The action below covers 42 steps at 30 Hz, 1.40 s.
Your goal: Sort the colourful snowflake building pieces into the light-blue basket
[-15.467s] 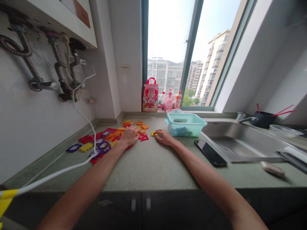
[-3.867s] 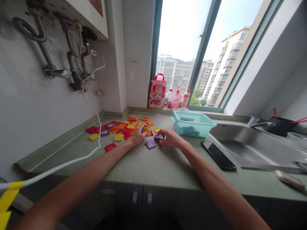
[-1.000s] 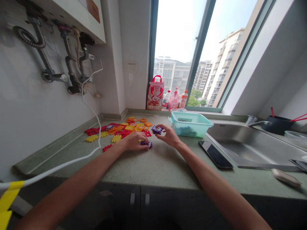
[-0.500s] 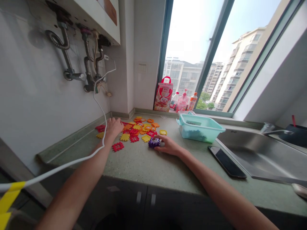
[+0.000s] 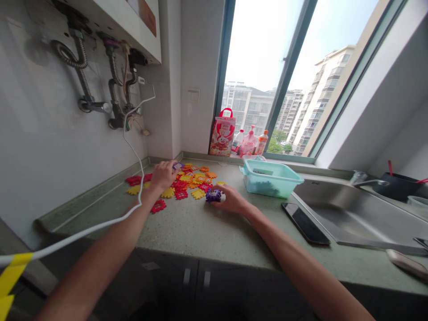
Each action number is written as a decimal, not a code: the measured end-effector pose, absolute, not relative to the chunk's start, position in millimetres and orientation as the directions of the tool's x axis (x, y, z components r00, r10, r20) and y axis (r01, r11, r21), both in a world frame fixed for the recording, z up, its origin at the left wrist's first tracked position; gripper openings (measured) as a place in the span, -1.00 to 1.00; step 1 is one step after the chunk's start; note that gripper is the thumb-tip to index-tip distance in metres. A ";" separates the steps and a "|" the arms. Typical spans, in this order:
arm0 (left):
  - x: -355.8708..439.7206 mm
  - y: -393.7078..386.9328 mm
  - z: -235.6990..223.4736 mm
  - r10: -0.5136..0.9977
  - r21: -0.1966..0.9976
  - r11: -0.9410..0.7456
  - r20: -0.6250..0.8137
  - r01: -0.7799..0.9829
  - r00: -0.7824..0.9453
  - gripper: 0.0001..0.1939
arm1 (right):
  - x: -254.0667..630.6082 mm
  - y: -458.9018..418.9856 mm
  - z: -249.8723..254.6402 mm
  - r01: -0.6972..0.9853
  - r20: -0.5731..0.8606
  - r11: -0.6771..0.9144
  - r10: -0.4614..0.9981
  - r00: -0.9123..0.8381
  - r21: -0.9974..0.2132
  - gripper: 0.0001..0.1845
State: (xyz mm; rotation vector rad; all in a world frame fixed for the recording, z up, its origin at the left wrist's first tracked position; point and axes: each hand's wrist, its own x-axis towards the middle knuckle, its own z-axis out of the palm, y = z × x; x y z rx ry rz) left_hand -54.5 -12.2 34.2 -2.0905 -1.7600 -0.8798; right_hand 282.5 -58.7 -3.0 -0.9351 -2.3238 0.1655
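Several flat toothed plastic pieces (image 5: pixel 187 180) in red, yellow, orange and purple lie spread on the green countertop (image 5: pixel 207 227). My left hand (image 5: pixel 163 174) is over the far left part of the pile, fingers pinched on a purple piece (image 5: pixel 178 166). My right hand (image 5: pixel 230 199) rests on the counter to the right of the pile, closed on a stack of purple pieces (image 5: pixel 213 195). A red piece (image 5: pixel 158 206) lies apart, nearer to me.
A teal plastic bin (image 5: pixel 270 177) stands right of the pieces. A black phone (image 5: pixel 305 216) lies beside the steel sink (image 5: pixel 361 214). A white cable (image 5: pixel 133 151) hangs from the wall pipes across my left arm. A red bag (image 5: pixel 222 138) and bottles (image 5: pixel 249 143) stand on the windowsill.
My left hand left the purple pieces near my right hand, reached far left into the pile, and now holds a purple piece. My right hand stayed put with its purple stack.
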 end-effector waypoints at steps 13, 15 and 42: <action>31.9 -37.3 -0.1 0.543 0.311 -0.839 0.492 0.446 0.680 0.03 | 305.3 -56.3 12.7 0.491 0.705 0.728 0.652 -0.280 -0.479 -0.55; 19.0 -32.1 7.5 0.578 0.277 -0.805 0.569 0.526 0.585 -0.12 | 300.5 -60.6 9.7 0.484 0.659 0.737 0.660 -0.361 -0.472 -0.54; -17.1 5.0 0.0 0.633 0.229 -0.622 0.710 0.748 0.309 -0.31 | 335.4 -54.6 34.3 0.701 0.703 0.709 0.536 -0.467 -0.074 -0.51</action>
